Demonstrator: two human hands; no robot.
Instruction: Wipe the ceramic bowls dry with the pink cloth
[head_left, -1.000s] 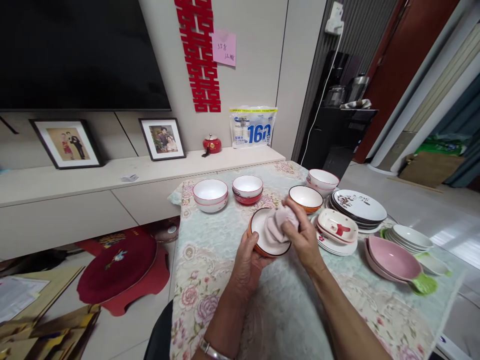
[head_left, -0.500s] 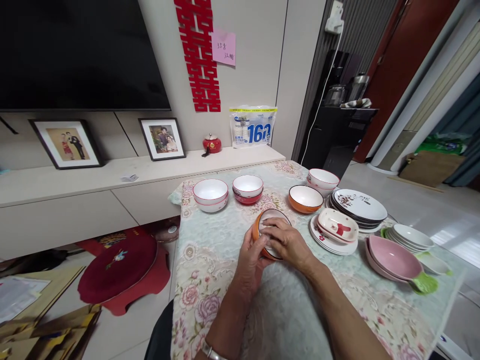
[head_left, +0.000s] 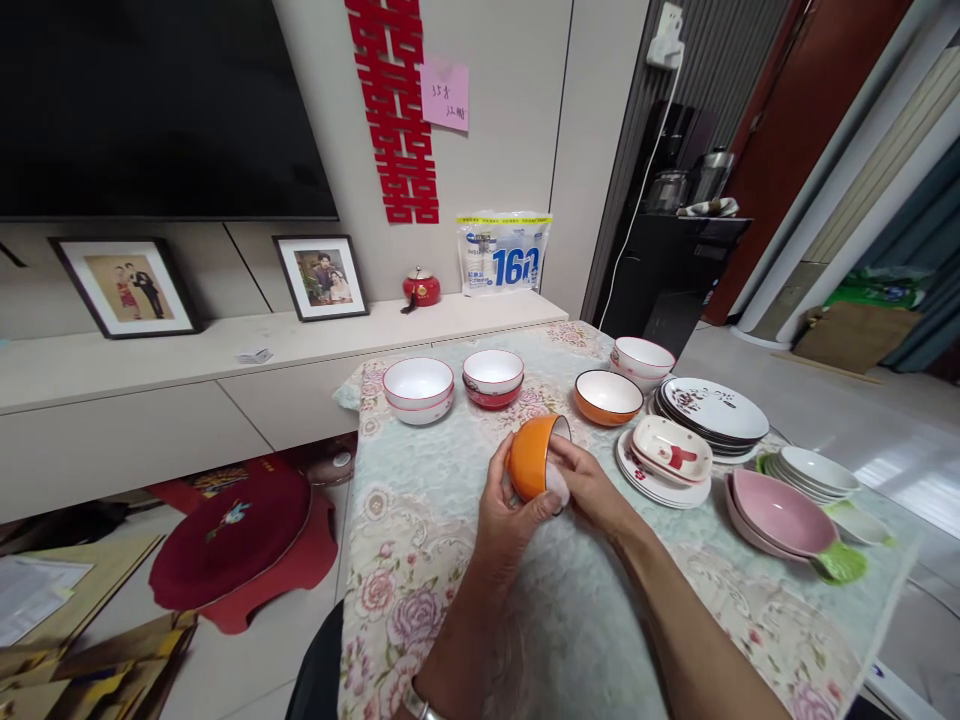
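An orange bowl (head_left: 531, 458) with a white inside and dark rim is tipped on its side above the table, its opening facing right. My left hand (head_left: 504, 508) grips it from the left and below, thumb near the rim. My right hand (head_left: 589, 488) is closed on a white wipe (head_left: 556, 484) pressed at the bowl's rim and inside; some of its fingers are hidden in the bowl. A second orange bowl (head_left: 608, 397) stands upright just beyond. Behind are stacked white bowls with pink rims (head_left: 418, 390) and a white bowl on a red one (head_left: 493, 378).
On the right of the flowered tablecloth (head_left: 420, 590) stand dark-rimmed plates (head_left: 716, 405), rectangular dishes (head_left: 671, 448) on small plates, pink leaf-handled bowls (head_left: 784, 512), pale small bowls (head_left: 819, 468) and more pink-rimmed bowls (head_left: 642, 360). A red stool (head_left: 247, 540) stands left of the table.
The bowl has been turned, so its orange outside now faces me and its opening points right. My right hand has shifted to the rim, and the white wipe shows now.
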